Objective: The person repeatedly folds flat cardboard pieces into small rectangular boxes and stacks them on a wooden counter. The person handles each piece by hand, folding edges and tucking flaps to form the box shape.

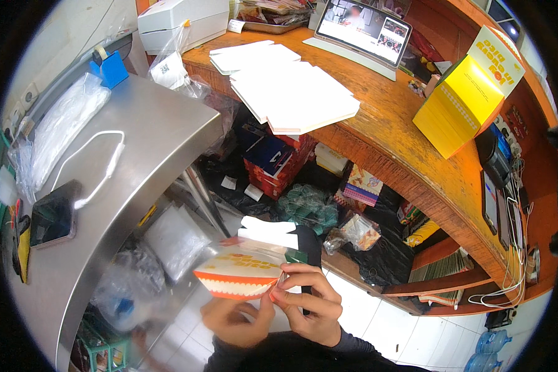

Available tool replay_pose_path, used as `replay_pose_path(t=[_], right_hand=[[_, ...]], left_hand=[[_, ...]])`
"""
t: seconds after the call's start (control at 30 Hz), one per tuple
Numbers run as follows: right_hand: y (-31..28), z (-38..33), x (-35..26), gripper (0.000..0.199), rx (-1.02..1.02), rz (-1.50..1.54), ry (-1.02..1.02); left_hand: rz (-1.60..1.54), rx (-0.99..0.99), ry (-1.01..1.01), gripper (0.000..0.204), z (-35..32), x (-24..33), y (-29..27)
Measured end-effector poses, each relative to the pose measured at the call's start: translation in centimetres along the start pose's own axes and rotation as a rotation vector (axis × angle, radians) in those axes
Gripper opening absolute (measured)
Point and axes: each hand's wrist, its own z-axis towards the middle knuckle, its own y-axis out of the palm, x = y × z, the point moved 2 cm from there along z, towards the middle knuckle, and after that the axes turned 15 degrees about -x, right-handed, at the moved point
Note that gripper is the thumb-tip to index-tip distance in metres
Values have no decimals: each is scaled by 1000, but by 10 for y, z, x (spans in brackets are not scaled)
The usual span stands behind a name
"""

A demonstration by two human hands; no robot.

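A small cardboard food box (239, 273), white with yellow lettering and an orange band with a scalloped edge, is held up in front of my body. My right hand (310, 304) pinches its right corner between thumb and fingers. My left hand (239, 319) is under the near edge, its thumb and fingertips closed at the same corner; it is slightly blurred. The box's far side has white flaps (266, 229) standing out. Beyond, a stack of flat white card blanks (297, 93) overhangs the wooden table's edge. Yellow boxes (462, 99) stand nested together at the right of that table.
A steel table (149, 124) at left bears a phone (54, 214), white cable (115, 158), scissors (23, 248) and blue tape dispenser (110, 68). The wooden table (378, 124) carries a tablet (363, 31) and white printer (183, 25). Plastic bags (130, 288) and packages lie below.
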Motion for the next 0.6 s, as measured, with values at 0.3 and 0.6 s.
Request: replay_pose_path(t=[0.3,0.6], right_hand=[[-13,3,10,42,-131,-109,-2],[-41,-2,29,14,59,-100,124]], left_hand=[[-404,83,-131,22,-2,1,-13],[540,-100,161,47,24,12,-23]])
